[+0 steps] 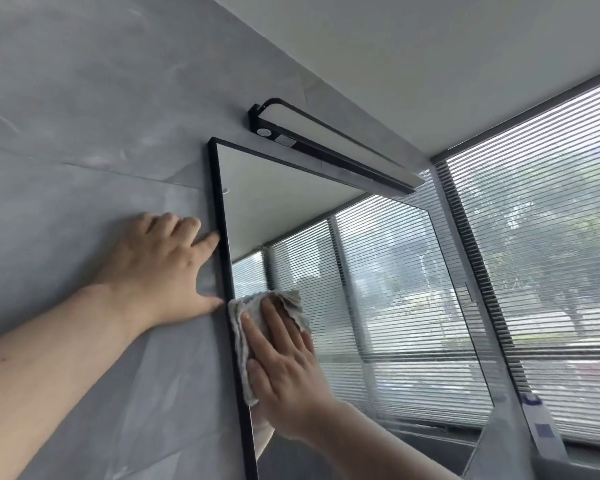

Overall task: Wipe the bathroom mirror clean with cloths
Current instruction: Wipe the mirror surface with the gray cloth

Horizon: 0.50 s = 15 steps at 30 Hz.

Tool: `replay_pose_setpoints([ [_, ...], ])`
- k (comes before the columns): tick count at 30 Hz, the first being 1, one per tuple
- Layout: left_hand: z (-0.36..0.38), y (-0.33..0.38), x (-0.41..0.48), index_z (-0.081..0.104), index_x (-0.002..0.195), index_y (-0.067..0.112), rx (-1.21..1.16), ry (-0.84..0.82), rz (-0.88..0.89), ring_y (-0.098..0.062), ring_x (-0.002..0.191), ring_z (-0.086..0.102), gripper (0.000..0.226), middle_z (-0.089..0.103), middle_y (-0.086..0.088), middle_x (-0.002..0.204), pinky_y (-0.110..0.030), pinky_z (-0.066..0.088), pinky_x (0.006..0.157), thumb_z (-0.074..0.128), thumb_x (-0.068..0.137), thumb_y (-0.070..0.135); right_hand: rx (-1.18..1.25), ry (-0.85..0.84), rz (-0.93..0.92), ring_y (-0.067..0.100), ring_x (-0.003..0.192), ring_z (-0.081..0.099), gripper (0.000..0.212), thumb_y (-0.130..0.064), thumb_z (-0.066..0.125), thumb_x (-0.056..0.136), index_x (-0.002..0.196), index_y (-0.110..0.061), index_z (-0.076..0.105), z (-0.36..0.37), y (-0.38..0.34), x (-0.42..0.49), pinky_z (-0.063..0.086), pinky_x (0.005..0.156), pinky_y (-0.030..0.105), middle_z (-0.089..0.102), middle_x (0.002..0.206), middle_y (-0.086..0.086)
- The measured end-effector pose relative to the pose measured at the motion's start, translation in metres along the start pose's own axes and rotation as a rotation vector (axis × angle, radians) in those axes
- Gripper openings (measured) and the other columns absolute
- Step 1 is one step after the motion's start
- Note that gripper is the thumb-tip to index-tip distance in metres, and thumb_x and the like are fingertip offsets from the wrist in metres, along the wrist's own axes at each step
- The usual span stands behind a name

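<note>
A: Grey tiled wall (84,116). Black-framed mirror (291,209) hangs upright beneath a lamp (326,143). Cloth (243,341)?
B: Pale, crumpled, lying lengthwise along the mirror's left edge. Right hand (284,368) presses it flat, fingers straight.
A: Left hand (160,268)?
B: Released, splayed on wall, fingertips touching frame.
A: Obscured?
B: Mirror's bottom cut off; cloth partly under hand.

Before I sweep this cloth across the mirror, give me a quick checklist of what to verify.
1. Cloth flat on mirror under right hand: ok.
2. Left hand braced on wall, off the mirror: ok.
3. Rest of mirror free of obstacles: ok.
4. Lamp above, apart from both hands: ok.
5. Cloth damp enough: cannot tell.
6. Wiped part of mirror streak-free: cannot tell.
</note>
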State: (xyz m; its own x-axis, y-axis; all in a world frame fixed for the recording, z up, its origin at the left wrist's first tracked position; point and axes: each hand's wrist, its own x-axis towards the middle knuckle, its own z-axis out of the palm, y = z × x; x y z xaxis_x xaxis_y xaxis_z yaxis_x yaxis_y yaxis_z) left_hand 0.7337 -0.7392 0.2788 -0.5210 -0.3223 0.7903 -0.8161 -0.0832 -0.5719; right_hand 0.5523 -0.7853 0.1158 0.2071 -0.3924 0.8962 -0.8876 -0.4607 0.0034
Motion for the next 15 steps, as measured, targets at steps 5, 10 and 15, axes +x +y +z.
replay_pose_setpoints([
  [5,-0.004,-0.002,0.018,0.036,0.153,0.015,0.023,-0.022,-0.015,-0.024,0.149,0.022,0.135,0.027,-0.008,0.162,-0.038,0.011,0.115,0.013,0.047,0.096,0.095,0.094,0.024,-0.012,0.139,-0.021,0.060,-0.058,0.009,0.090,0.148,-0.058,-0.003,-0.019,0.007,0.060,-0.005,0.118,0.029,-0.013,0.164,-0.016],
  [10,0.001,-0.003,0.020,0.004,0.159,0.015,0.036,-0.051,0.018,-0.018,0.154,-0.005,0.135,-0.002,-0.003,0.168,-0.040,-0.006,0.123,-0.002,0.048,0.091,0.093,0.215,0.033,-0.002,0.147,-0.014,0.059,-0.051,0.016,0.096,0.154,-0.049,0.007,-0.050,0.020,0.140,-0.014,0.114,0.020,-0.005,0.166,-0.011],
  [15,0.007,-0.005,0.018,0.028,0.155,0.009,0.062,0.050,0.058,-0.024,0.152,0.019,0.132,0.023,-0.010,0.164,-0.041,0.006,0.122,0.012,0.055,0.093,0.146,0.220,0.057,0.009,0.152,-0.010,0.051,-0.045,0.023,0.105,0.154,-0.049,0.007,-0.075,0.038,0.216,-0.009,0.119,0.032,-0.005,0.167,-0.010],
])
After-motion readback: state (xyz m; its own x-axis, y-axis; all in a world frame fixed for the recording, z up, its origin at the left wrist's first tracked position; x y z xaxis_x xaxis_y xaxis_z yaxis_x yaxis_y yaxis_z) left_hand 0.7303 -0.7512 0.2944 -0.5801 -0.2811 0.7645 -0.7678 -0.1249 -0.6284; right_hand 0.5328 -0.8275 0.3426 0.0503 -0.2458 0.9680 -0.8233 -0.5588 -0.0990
